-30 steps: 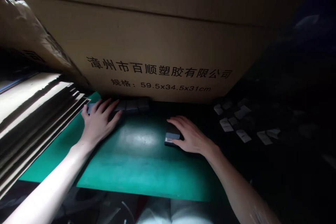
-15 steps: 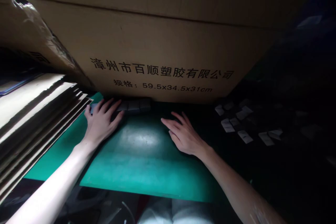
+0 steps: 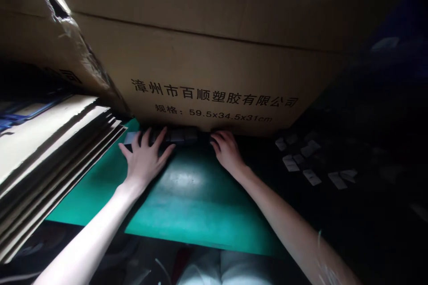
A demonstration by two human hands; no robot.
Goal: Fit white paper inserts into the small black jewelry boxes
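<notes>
Closest in, a pale pair of trouser legs (image 3: 234, 269) shows below the edge of a green work mat (image 3: 90, 200), and both bare forearms reach out across it. The left hand (image 3: 145, 162) lies flat with its fingers (image 3: 160, 140) spread wide, their tips on or just over a row of dark rectangular blocks (image 3: 177, 135) along the mat's far edge. A pale flat piece (image 3: 129, 138) pokes out beside its little finger. The right hand (image 3: 227, 150) sits at the other end of the row, fingers curled and close together; the shadow there is deep, so whether they grip a block is hard to say. (The mat's middle catches a bright patch of light.) Flattened cardboard sheets (image 3: 50, 160) are stacked to the left, small white slips (image 3: 310, 162) lie on a dark surface to the right, and a large printed carton (image 3: 214, 75) stands beyond.
</notes>
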